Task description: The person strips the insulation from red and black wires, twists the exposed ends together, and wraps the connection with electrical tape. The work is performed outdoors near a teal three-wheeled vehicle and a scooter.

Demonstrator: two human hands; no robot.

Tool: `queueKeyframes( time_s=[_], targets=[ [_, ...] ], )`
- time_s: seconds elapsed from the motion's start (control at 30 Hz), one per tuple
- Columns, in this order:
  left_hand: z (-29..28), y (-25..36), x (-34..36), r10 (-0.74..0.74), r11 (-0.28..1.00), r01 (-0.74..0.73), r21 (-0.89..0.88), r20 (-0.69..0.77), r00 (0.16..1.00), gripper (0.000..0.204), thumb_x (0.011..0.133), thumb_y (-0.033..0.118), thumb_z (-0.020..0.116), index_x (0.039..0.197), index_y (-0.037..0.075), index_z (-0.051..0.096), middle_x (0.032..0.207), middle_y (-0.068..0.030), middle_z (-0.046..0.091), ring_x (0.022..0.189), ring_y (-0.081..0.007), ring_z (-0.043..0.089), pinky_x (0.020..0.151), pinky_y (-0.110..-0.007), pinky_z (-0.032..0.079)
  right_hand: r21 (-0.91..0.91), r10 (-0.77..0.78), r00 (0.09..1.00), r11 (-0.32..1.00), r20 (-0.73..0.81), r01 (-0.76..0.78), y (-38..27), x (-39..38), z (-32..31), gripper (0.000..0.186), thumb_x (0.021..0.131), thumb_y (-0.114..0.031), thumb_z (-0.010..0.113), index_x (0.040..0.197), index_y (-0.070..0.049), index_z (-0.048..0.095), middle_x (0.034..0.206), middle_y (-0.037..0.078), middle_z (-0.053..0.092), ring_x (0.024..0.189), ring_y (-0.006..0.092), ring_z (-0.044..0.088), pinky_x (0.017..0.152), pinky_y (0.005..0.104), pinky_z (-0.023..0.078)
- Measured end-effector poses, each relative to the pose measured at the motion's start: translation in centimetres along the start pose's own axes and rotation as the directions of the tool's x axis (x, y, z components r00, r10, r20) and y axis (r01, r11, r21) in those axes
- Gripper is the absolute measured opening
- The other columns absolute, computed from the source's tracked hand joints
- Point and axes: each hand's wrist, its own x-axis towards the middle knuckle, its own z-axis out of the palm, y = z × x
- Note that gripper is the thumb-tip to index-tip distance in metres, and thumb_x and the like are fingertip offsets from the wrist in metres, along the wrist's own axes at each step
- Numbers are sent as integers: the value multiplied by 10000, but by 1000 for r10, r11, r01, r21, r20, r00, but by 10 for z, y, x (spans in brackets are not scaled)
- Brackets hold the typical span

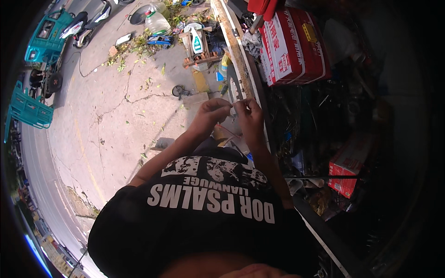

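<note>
The left hand (211, 113) and right hand (250, 116) are meeting, fingertips apparently pinching a small thing between them, its kind too small to tell; a dark strip (233, 78) is lying just beyond. This close fingerwork seems to be calling for steady control. Print is showing on the red carton (289, 51) beyond the right hand, the spray bottle (197, 41) ahead and the black shirt (194, 231) behind.

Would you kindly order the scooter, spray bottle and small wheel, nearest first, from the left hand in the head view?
1. Small wheel: on the pavement, ahead-left.
2. Spray bottle: farther ahead, slightly left.
3. Scooter: far upper left.
</note>
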Motion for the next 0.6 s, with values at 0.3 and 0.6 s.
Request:
queueKeyframes(
  time_s=[0.3, 0.6],
  targets=[
    [-23, 11, -16, 94, 995, -97, -10, -147, 985, 74, 886, 115, 617, 927, 55, 634, 762, 48, 587, 620, -23, 442, 565, -190, 354, -16, 124, 965, 992, 229, -124, -12, 13, 31, 178, 906, -171, 618, 922, 5, 594, 764, 7, 582, 707, 60, 548, 630, 209, 445],
    [-67, 31, -29, 89, 995, -71, 75, -282, 955, 142, 853, 135, 664, 964, 50, 688, 764, 42, 630, 610, -13, 453, 541, -176, 341, -292, -200, 860, 884, 469, 365, -13, 33, 41, 219, 954, -148, 505, 1069, 21, 582, 783, 119, 613, 700, 196, 619, 661, 292, 484]
  ],
)
